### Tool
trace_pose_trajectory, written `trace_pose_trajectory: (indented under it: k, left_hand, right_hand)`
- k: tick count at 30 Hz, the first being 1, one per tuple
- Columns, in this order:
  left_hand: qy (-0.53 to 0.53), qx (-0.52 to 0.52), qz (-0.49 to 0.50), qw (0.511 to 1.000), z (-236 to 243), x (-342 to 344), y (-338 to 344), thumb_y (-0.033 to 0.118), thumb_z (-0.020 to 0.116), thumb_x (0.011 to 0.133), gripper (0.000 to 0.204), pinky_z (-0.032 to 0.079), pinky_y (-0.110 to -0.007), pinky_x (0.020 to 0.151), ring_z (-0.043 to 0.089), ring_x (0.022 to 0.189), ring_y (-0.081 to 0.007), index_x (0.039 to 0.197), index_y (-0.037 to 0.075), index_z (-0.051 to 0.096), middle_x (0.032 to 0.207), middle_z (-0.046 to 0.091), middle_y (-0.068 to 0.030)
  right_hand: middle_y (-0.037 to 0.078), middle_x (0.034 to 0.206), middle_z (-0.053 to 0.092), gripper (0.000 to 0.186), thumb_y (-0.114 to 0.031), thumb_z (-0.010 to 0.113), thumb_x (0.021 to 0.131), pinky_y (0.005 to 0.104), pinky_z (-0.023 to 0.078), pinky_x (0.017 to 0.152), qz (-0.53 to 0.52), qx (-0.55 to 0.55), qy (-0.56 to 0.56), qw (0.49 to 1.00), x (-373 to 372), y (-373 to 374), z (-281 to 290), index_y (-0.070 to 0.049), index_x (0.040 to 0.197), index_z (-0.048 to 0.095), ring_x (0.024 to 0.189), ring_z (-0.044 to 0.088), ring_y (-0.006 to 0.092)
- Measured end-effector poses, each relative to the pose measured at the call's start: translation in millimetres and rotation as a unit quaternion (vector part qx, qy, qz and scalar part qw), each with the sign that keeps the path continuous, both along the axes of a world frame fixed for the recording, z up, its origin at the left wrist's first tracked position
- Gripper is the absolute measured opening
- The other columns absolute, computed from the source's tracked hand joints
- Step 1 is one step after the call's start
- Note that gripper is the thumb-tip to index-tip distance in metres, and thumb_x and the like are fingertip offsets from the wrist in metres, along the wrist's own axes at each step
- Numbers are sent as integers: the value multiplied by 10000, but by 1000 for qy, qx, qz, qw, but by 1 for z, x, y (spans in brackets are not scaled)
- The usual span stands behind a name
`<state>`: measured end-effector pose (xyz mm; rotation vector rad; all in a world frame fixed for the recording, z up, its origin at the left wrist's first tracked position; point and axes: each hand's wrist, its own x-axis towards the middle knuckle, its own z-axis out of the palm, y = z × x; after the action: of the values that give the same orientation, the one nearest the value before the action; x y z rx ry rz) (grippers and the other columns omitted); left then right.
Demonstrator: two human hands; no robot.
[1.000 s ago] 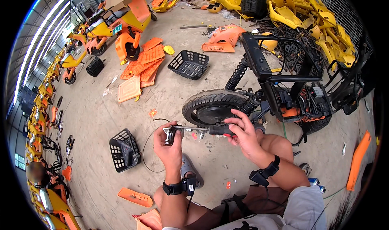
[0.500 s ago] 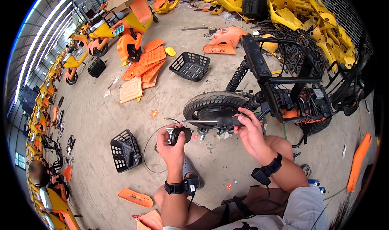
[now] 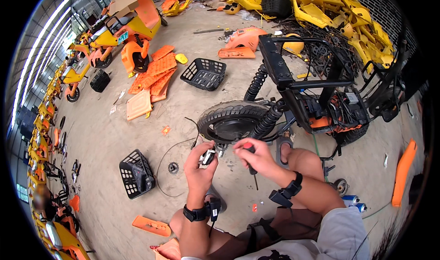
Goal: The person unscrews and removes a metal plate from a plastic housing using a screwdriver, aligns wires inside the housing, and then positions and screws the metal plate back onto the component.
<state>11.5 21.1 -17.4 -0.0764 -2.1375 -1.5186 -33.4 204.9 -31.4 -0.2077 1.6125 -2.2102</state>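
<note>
On the floor (image 3: pixel 101 136), a thin cable loop (image 3: pixel 157 170) could snag if dragged. The left hand (image 3: pixel 199 169) pinches a small black-and-silver part (image 3: pixel 209 156) above the floor; too slack a grip could drop it. The right hand (image 3: pixel 263 159), apart from that part and wrapped round a screwdriver (image 3: pixel 252 169) pointing downward, could jab a leg (image 3: pixel 305 164) through a careless swing

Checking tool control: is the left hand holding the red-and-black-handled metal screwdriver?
No, the screwdriver is in the right hand.
</note>
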Motion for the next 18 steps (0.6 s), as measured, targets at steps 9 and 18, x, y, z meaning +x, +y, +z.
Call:
trace_pose_trajectory:
  k: [9,18]
  left_hand:
    - [3,-98,-75,992,5,3,9,-95,670,706,358,524,-336,865,665,1005,-271,1042,29,674,1062,688,-125]
    - [-27,-114,-67,991,4,9,1,-86,675,716,352,544,-323,795,670,952,-271,1048,31,671,1040,682,-121]
  right_hand:
    - [-6,684,600,182,-156,689,899,217,406,454,15,31,-39,999,0,-13,-5,12,971,690,524,517,46]
    - [17,736,659,179,-145,688,862,212,429,479,39,91,-1,995,1,-18,-7,12,946,702,552,538,46]
